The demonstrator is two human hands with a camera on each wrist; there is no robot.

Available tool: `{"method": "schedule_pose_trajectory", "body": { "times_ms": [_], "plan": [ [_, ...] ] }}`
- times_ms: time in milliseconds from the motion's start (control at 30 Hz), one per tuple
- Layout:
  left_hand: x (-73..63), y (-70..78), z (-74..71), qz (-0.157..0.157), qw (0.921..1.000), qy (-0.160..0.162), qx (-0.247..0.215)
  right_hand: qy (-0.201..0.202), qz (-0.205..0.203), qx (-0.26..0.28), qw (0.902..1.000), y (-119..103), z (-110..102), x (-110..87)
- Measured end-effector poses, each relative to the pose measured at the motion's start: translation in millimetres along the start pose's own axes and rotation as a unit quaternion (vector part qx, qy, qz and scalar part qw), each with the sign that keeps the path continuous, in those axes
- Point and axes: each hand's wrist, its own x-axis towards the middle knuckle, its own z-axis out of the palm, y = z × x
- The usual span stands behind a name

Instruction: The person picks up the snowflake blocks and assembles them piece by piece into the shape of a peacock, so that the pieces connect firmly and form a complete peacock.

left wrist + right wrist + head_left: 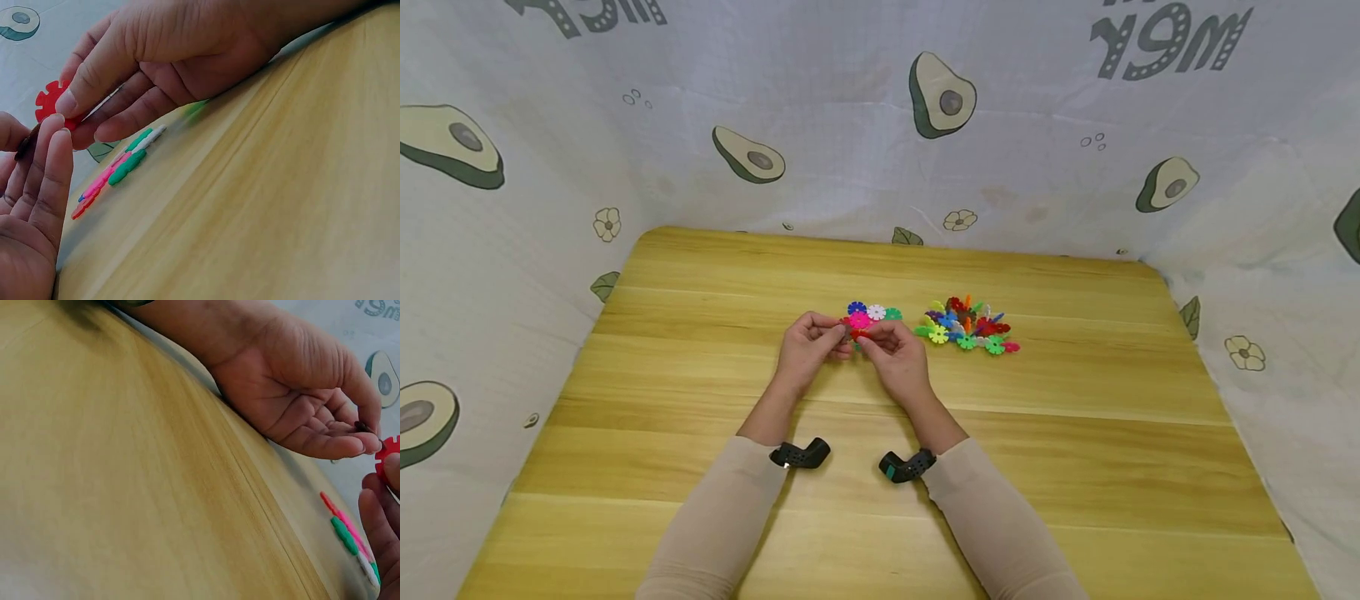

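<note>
My left hand [805,350] pinches a dark brown snowflake disc [26,145], seen almost edge-on. A red snowflake disc [47,103] with notches round its rim is pinched between thumb and fingers of my right hand [901,362]. The two discs are right beside each other, above the table. Just beyond the hands lies a flat group of snowflake discs, among them a blue one [857,308], a white one [876,312], a pink one [859,321] and a green one [892,314]. The hands partly cover this group in the head view.
To the right of the hands is a heap of many-coloured snowflake discs [966,327]. Everything rests on a wooden table [1075,467]. A white cloth [850,100] printed with avocados hangs behind the table and along its sides. Each wrist wears a black strapped device [805,454].
</note>
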Motion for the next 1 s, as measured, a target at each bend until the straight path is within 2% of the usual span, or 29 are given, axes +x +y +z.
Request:
{"method": "schedule_pose_trajectory", "body": {
  "times_ms": [167, 267, 367, 467, 533, 567, 633, 667, 733, 800, 833, 867, 933, 1000],
  "plan": [
    [-0.5, -1.4, 0.3, 0.02, 0.9996, -0.008, 0.017, 0.0, -0.017, -0.037, 0.9992, -1, 0, -0.2],
    [-0.2, -2.9, 1.3, 0.031, 0.9989, 0.0, 0.035, 0.004, -0.024, -0.052, 0.9983, -1, 0, -0.4],
    [0.4, -5.4, 1.7, 0.053, 0.9931, 0.016, 0.103, 0.012, -0.036, -0.063, 0.9973, 1, 0, -0.6],
    [0.9, -7.4, 0.1, 0.082, 0.976, 0.048, 0.196, 0.028, -0.045, -0.067, 0.9963, 4, 1, -0.3],
    [0.6, -6.8, -1.2, 0.099, 0.9601, 0.063, 0.254, 0.044, -0.047, -0.054, 0.9964, 5, 1, 0.3],
    [0.7, -6.9, -1.7, 0.107, 0.9494, 0.068, 0.287, 0.055, -0.046, -0.045, 0.9964, 5, 1, 0.6],
    [0.5, -7.1, -2.1, 0.12, 0.9217, 0.067, 0.363, 0.075, -0.044, -0.023, 0.9959, 6, 1, 1.4],
    [0.1, -7.3, -1.6, 0.124, 0.9046, 0.06, 0.404, 0.084, -0.044, -0.011, 0.9954, 6, 1, 1.7],
    [-1.0, -8.2, 0.2, 0.132, 0.8651, 0.033, 0.483, 0.095, -0.043, 0.013, 0.9945, 5, 0, 2.1],
    [-3.3, -8.7, 3.4, 0.13, 0.8287, 0.001, 0.544, 0.099, -0.041, 0.027, 0.9939, 5, 0, 2.3],
    [-4.6, -8.8, 5.4, 0.129, 0.8129, -0.014, 0.568, 0.1, -0.039, 0.033, 0.9937, 4, 0, 2.4],
    [-6.0, -8.8, 7.6, 0.128, 0.8008, -0.026, 0.584, 0.1, -0.036, 0.037, 0.9936, 4, 0, 2.5],
    [-7.8, -9.0, 11.3, 0.127, 0.7867, -0.042, 0.603, 0.101, -0.029, 0.04, 0.9937, 5, -1, 2.9],
    [-8.7, -9.7, 14.2, 0.129, 0.7865, -0.043, 0.603, 0.101, -0.024, 0.037, 0.9939, 6, -2, 3.5]
  ]
}}
